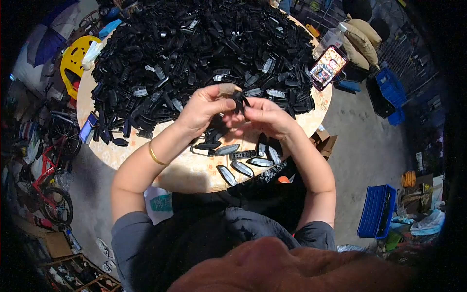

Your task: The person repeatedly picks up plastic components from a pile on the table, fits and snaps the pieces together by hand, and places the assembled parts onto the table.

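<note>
Above the near half of a round table (182, 173), both my hands meet at a small black plastic part (240, 101). My left hand (200, 109) pinches it between thumb and forefinger, and a wrap covers that fingertip. From the other side, my right hand (270, 118) has its thumb and fingers closed on the same part; its exact shape is partly hidden. Behind the hands spreads a large heap of black plastic parts (194, 53), some with shiny clear faces. Several long oval pieces (242, 168) with grey, clear-looking faces lie below my right hand, close to the table's near edge.
A phone (329, 67) with a lit screen stands at the table's right edge. A blue packet (88, 127) lies at the left edge. Cardboard (327, 144) and a blue crate (376, 211) are on the right. A red bicycle (46, 170) stands on the left.
</note>
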Motion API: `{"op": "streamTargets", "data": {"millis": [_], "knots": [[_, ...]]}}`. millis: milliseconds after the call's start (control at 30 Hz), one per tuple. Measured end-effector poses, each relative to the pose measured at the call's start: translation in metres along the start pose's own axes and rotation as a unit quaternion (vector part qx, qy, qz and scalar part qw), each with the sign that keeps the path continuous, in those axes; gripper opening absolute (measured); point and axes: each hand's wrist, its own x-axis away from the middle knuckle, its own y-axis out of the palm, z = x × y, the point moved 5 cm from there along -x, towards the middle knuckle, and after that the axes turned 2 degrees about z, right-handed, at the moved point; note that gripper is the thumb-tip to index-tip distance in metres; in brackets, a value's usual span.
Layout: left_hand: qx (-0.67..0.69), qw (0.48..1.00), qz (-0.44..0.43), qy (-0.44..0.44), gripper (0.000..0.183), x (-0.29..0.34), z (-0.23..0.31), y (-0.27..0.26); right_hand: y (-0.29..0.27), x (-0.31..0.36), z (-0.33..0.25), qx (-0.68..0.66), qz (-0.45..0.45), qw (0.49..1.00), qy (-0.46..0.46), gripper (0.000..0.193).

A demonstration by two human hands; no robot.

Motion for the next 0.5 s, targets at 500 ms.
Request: {"op": "streamTargets", "data": {"millis": [500], "knots": [[-0.527, 0.780, -0.102, 0.322, 0.023, 0.031, 0.014, 0.061, -0.032, 0.000, -0.015, 0.129, 0.020, 0.991, -0.040, 0.033]]}}
